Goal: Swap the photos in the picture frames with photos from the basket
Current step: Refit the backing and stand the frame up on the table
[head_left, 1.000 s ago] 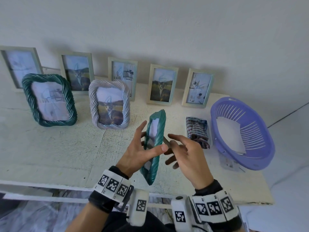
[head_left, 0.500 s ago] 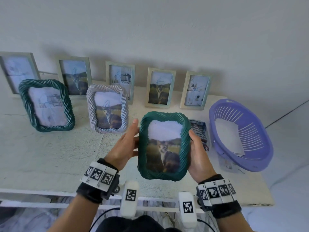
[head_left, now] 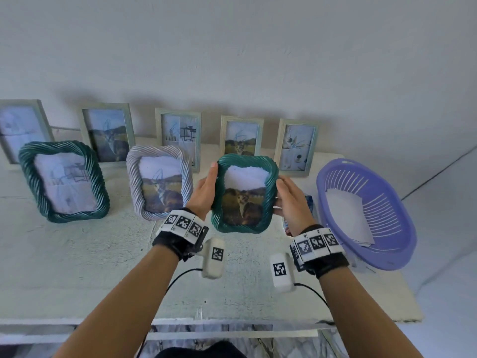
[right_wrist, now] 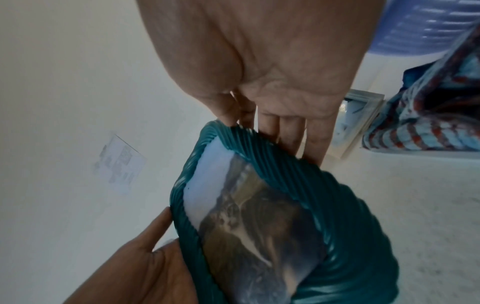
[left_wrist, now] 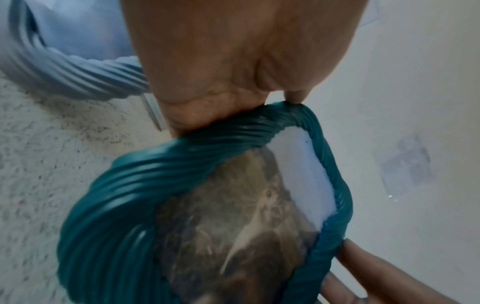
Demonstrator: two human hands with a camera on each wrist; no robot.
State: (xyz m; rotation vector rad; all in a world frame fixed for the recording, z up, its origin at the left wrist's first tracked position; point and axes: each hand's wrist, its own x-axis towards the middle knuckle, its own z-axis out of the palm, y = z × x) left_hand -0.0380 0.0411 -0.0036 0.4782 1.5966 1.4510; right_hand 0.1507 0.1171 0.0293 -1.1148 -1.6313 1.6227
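green frame (head_left: pixel 244 193) turned face-on, carried toward wall

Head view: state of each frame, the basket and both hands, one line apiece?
Held green frame: upright, off the table, cat photo facing the camera.
Left hand: holds its left edge.
Right hand: holds its right edge.
Second green frame: standing, sketch photo.
Lilac frame: standing, cat photo.
Five pale frames: standing along the wall.
Purple basket: tilted, white sheet inside.
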